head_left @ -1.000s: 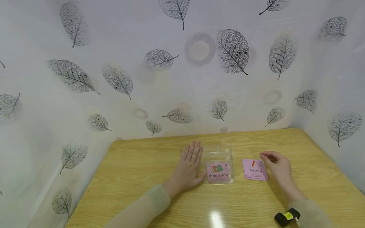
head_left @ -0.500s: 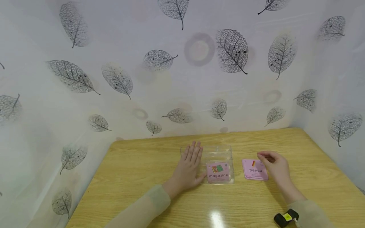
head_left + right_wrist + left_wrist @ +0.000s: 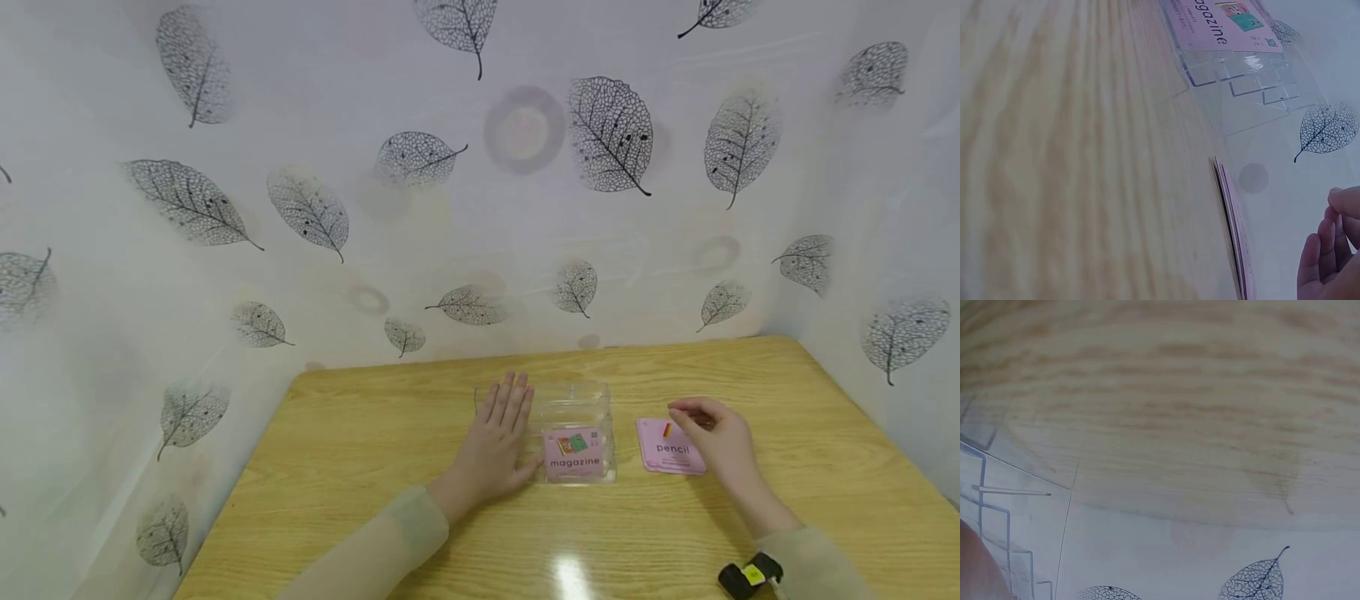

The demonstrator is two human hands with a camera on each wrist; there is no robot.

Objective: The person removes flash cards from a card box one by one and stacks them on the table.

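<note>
A clear tiered plastic rack (image 3: pixel 573 408) stands on the table, with a pink "magazine" card (image 3: pixel 574 454) in its front tier. My left hand (image 3: pixel 495 442) lies over the rack's left side, fingers straight and together, thumb pointing to the card. To the right of the rack is a small stack of pink cards, a "pencil" card (image 3: pixel 670 446) on top. Over the stack's right side hovers my right hand (image 3: pixel 720 437), fingers loosely bent and thumb near the index fingertip. No object shows between those fingertips in the right wrist view, where the stack appears edge-on.
The wooden table (image 3: pixel 337 467) ends at a pale wall sheet (image 3: pixel 450 225) with leaf prints, which also rises on both sides. A black wrist device (image 3: pixel 750 575) with a yellow label sits at the right sleeve.
My right hand has drifted a little to the left, farther over the pencil card. The left hand, the rack and the cards have stayed in place.
</note>
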